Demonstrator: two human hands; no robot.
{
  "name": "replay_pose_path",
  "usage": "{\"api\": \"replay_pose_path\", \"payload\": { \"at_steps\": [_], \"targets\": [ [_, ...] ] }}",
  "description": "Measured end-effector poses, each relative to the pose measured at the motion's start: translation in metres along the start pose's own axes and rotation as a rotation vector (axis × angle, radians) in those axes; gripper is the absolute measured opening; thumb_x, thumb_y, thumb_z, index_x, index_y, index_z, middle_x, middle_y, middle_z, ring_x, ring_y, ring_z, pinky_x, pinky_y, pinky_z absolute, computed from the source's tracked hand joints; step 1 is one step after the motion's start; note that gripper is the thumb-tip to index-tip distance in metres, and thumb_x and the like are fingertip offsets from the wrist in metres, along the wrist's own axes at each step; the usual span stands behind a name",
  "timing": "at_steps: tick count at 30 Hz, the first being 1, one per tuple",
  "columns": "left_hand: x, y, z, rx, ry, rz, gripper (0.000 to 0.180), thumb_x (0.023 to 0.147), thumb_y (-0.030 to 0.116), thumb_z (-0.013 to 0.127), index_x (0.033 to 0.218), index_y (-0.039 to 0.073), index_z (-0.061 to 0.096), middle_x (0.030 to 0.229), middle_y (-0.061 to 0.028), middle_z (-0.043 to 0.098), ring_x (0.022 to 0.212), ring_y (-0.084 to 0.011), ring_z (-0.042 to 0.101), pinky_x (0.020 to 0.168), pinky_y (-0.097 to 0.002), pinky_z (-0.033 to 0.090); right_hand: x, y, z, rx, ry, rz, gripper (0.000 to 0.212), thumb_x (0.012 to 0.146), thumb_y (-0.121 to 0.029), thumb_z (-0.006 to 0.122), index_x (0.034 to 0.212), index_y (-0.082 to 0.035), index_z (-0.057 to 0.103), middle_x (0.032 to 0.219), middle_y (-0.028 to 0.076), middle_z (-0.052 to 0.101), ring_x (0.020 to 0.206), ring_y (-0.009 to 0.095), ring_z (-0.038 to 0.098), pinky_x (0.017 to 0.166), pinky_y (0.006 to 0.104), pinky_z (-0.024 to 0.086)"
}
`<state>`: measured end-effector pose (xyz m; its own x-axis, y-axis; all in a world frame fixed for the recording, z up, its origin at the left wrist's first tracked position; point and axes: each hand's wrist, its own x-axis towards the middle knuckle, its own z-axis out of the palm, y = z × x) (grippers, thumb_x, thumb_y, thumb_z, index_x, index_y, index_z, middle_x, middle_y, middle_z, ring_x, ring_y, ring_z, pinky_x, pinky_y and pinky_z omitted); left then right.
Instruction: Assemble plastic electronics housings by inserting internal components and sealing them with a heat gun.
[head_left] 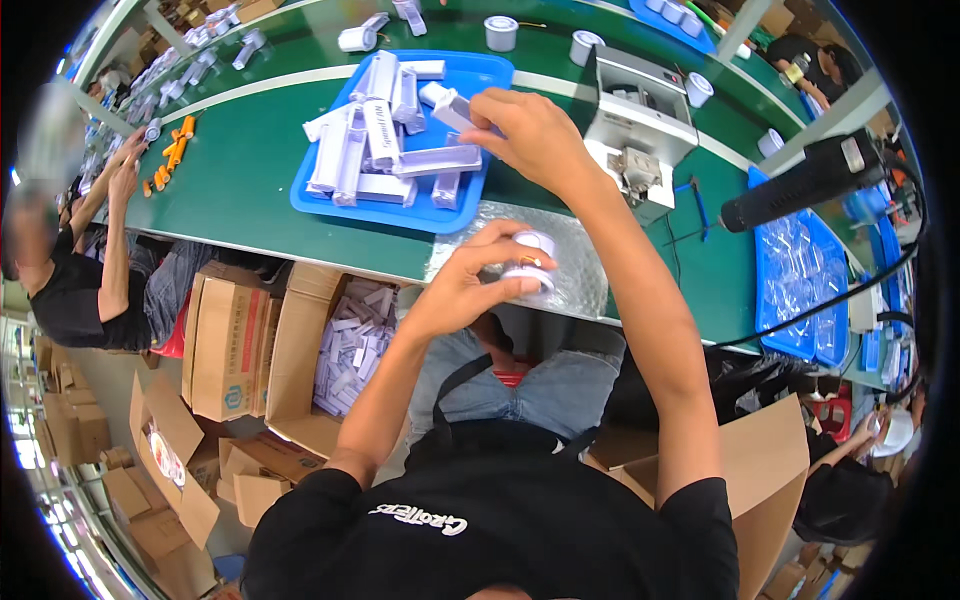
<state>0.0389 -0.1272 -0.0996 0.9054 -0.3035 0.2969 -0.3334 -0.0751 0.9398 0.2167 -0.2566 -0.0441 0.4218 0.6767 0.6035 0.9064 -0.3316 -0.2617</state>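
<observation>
My left hand (470,276) is closed around a white round plastic housing (535,242), just over the table's near edge. A small yellowish bit shows between its two rounded parts. Beneath it lies a clear bubble-wrap sheet (578,262). My right hand (525,130) reaches over the right side of a blue tray (305,190). Its fingers are pinched on the end of a white plastic handle piece (455,110). Several white trough-shaped handle pieces (382,132) lie heaped in the tray.
Right of my right arm stands a grey-white bench machine (640,120). A black electric screwdriver (805,185) hangs over a blue tray of clear parts (800,270). White cups (501,33) line the far belt. An open carton (300,370) of white pieces stands below; a co-worker (95,270) sits left.
</observation>
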Motion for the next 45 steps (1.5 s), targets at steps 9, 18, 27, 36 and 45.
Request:
{"api": "replay_pose_path", "payload": {
  "at_steps": [9,18,27,36,45],
  "targets": [
    [0.019,-0.001,0.019,0.053,0.290,-0.004,0.023,0.107,0.019,0.066,0.117,0.002,0.079,0.128,-0.0144,0.067,0.123,-0.0241,0.063,0.105,-0.0356,0.049,-0.104,-0.076,-0.090,0.161,0.210,0.354,0.033,0.094,-0.009,0.078,0.121,-0.004,0.059,0.109,0.016,0.075,0.095,0.041,0.073,0.075,0.0445,0.057],
    [0.033,0.010,0.033,0.105,0.318,-0.019,0.024,0.110,0.016,0.062,0.113,-0.003,0.076,0.103,-0.0097,0.076,0.093,-0.0179,0.067,0.084,-0.0314,0.051,-0.130,-0.079,-0.119,0.287,0.209,0.337,0.043,0.084,0.005,0.086,0.123,0.002,0.067,0.117,0.012,0.078,0.106,0.017,0.076,0.088,0.0281,0.060],
    [0.033,0.008,0.032,0.127,0.294,0.006,0.021,0.109,0.014,0.062,0.113,-0.003,0.074,0.096,-0.0079,0.072,0.089,-0.0179,0.063,0.081,-0.0309,0.049,-0.127,-0.079,-0.119,0.364,0.296,0.282,0.046,0.083,0.010,0.086,0.124,0.002,0.066,0.120,0.014,0.078,0.109,0.021,0.075,0.094,0.0324,0.061],
    [0.027,0.002,0.024,0.162,0.179,0.068,0.030,0.101,0.004,0.068,0.130,-0.001,0.070,0.123,-0.0128,0.068,0.113,-0.0221,0.065,0.096,-0.0328,0.050,-0.106,-0.065,-0.128,0.294,0.014,0.073,0.045,0.079,0.008,0.083,0.122,0.000,0.073,0.119,0.012,0.078,0.107,0.028,0.076,0.092,0.0356,0.059],
    [0.016,-0.007,0.015,0.037,0.112,0.038,0.058,0.095,0.007,0.075,0.149,0.001,0.056,0.138,-0.0131,0.063,0.129,-0.0239,0.061,0.109,-0.0359,0.048,-0.101,-0.065,-0.088,0.414,-0.117,0.062,0.054,0.082,0.007,0.081,0.134,-0.001,0.067,0.125,0.014,0.074,0.114,0.027,0.073,0.097,0.0366,0.058]
  ]
}}
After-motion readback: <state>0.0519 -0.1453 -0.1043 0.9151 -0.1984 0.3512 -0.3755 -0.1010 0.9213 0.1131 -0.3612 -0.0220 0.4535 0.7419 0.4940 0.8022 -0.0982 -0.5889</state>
